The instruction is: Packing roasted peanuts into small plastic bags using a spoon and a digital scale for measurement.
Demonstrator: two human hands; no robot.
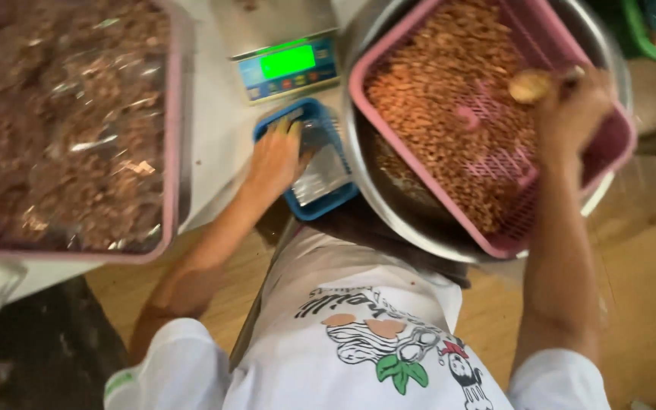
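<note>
Nuts fill our pink basket (605, 148), which sits tilted inside a big steel bowl (389, 193). Our right hand (571, 114) hangs over the basket's far side, fingers closed around a small tan scoop (529, 85). Our left hand (273, 161) lies with fingers spread flat on a clear bag in the small blue tray (320, 206), just below the digital scale (286, 64) with its lit green display. A second pink basket (170, 152) of packed bags rests well to the left on the white table (214, 137).

Our judgement: keep the left hand pinning the bag so the mouth stays steady, dig the scoop where the nuts lie deep, and carry it low across the bowl rim to avoid spills.
</note>
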